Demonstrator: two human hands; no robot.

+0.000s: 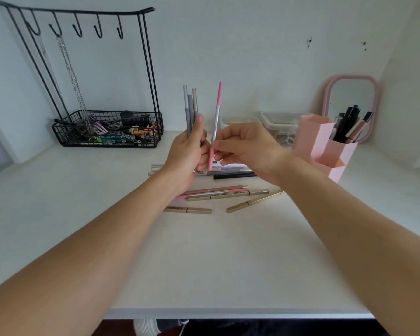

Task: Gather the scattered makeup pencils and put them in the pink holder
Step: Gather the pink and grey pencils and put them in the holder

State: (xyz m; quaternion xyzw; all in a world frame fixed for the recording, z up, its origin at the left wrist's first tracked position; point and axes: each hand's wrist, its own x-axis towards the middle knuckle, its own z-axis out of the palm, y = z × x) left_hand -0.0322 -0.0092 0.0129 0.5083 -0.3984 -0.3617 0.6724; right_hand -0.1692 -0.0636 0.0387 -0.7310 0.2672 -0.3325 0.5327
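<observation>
Both raised: left hand (188, 146) grips grey pencils (190, 110), right hand (246, 146) pink pencil (216, 122).

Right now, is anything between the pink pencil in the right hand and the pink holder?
Nothing visible blocks it. The right hand holds the pink pencil upright above the table, and the pink holder stands just to its right. Its front compartments look open; the back one already holds dark pencils.

Pencil row (230, 171): partly hidden behind both hands, count unclear.
Clear boxes (280, 122): contents blurred, at two o'clock.
Wire basket (107, 141): jumbled contents too small to tell.
</observation>
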